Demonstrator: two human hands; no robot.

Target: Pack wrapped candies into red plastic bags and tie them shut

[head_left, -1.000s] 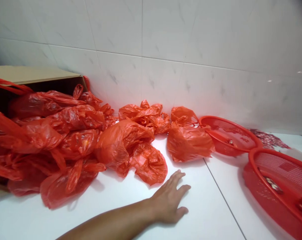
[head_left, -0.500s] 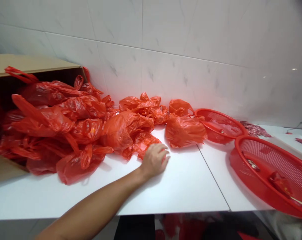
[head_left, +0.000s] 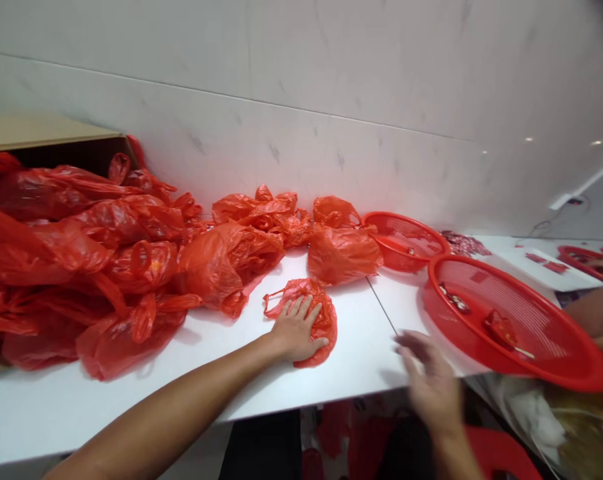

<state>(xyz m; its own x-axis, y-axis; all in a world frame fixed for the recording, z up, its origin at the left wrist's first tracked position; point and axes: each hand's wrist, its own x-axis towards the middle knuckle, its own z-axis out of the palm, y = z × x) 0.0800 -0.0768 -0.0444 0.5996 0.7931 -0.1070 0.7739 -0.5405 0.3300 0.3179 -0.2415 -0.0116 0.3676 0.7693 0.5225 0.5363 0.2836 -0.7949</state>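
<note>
My left hand (head_left: 297,329) lies on a small red plastic bag (head_left: 326,333) on the white table, its fingers stretched out and spread over it. The bag is crumpled and flattened, and a thin handle loop sticks out on its left. My right hand (head_left: 434,377) hovers by the table's front edge, blurred by motion, with thumb and fingers apart and nothing visible between them. Left of my left hand is a large heap of red plastic bags (head_left: 146,260), tied or bunched. Another puffed red bag (head_left: 344,253) stands just behind.
Two red plastic baskets, a far one (head_left: 406,227) and a near one (head_left: 511,313) with small packets inside, stand on the right. A cardboard box (head_left: 46,130) is at the left, a tiled wall (head_left: 301,100) behind. Another person's arm (head_left: 594,300) shows at the right edge.
My left hand has brought the small red bag away from the heap toward the table's front and now lies flat on it. My right hand has come into view. The view has swung right.
</note>
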